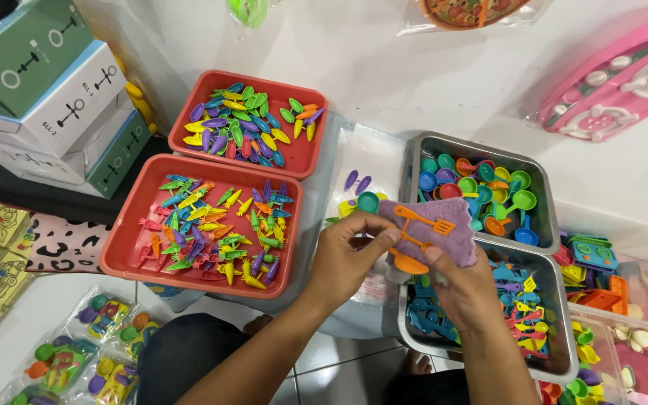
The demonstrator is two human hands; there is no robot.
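While the head camera looks down, the right hand (465,281) holds a flat purple toy board of plastic (438,229) up above the front steel tray of blue and yellow toy pieces (556,315), its fingers closed on the board's lower edge. The left hand (346,259) pinches with thumb and forefinger near the handle end of a small orange plastic toy spatula (420,219) that lies on the board's face. A second orange piece, a round spoon-like scoop (408,264), shows just under the left thumb, between the two hands; whether it is gripped or only resting I cannot tell.

To seat the spatula well, I judge that the right hand should keep the board steady and level while the left fingertips press the handle flat, without twisting the thin shaft.

The spatula's long axis runs slantwise across the board, its slotted blade pointing up and away from the left fingers, its handle down toward the right fingers.

Beyond the left fingers sit two red plastic trays of small coloured toy utensils (133,259); beyond the right fingers, a steel tray of toy pans (541,176).
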